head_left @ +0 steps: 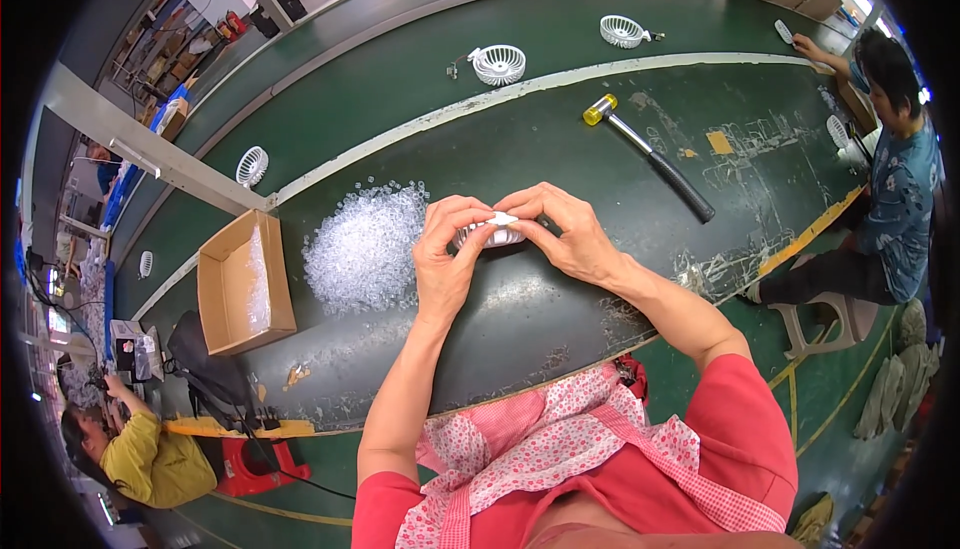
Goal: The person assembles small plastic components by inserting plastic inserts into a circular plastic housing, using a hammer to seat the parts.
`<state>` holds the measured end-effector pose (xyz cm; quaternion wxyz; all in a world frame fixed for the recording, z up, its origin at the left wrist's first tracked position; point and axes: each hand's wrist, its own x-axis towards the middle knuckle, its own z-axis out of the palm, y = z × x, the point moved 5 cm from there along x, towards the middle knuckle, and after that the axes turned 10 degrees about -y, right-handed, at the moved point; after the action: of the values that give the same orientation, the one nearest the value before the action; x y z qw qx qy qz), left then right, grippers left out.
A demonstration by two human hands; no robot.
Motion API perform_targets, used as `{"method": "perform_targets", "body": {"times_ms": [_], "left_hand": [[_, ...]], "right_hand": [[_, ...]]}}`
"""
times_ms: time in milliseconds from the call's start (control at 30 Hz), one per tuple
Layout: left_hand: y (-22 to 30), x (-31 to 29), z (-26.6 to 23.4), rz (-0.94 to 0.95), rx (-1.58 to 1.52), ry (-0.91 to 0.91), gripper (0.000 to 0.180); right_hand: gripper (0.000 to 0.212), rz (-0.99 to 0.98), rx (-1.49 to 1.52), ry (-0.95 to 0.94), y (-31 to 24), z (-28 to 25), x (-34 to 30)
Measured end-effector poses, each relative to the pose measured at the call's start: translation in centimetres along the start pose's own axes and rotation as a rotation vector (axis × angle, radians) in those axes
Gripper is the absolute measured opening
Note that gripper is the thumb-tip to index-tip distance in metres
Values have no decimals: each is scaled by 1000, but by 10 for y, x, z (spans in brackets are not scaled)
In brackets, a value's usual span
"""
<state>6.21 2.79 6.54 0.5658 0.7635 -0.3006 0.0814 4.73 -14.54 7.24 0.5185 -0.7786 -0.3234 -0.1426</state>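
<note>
Both my hands are closed around a white slatted fan housing (507, 237), held just over the dark green bench in front of me. My left hand (442, 254) grips it from the left and my right hand (575, 237) from the right. Thumbs and fingertips meet at a small white piece on its top edge; my fingers hide much of the part. Left of my left hand lies a heap of small clear plastic pieces (362, 249). A hammer (650, 156) with a yellow-faced head and black grip rests to the right, beyond my right hand.
An open cardboard box (235, 324) with clear pieces inside stands left of the heap. Beyond the bench, a green belt (400, 84) carries white fan housings (498, 66). A metal post (150, 144) rises at the left. Co-workers sit right (895, 179) and lower left (155, 459).
</note>
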Motion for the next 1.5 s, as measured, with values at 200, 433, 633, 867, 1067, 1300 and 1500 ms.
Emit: {"method": "perform_targets", "body": {"times_ms": [200,433,633,867,1067,1300,1500], "left_hand": [[6,-2,3,8,24,-11,18],[-8,-4,2,-83,-162,-11,17],[-21,-6,2,-143,-531,55,14],[-19,-6,4,-138,-439,38,15],[-17,-4,5,-114,-388,26,14],[-6,-1,3,-71,-119,-13,13],[6,-2,9,-9,157,111,38]], "right_hand": [[12,-30,-11,-40,-2,2,1],[16,18,14,-33,-4,3,5],[19,104,-34,-32,-4,-2,3],[18,20,-135,-13,-7,-7,3],[17,3,-180,-14,-7,-6,4],[12,-124,-237,-4,-11,-2,2],[17,-123,-310,110,-9,-6,1]]}}
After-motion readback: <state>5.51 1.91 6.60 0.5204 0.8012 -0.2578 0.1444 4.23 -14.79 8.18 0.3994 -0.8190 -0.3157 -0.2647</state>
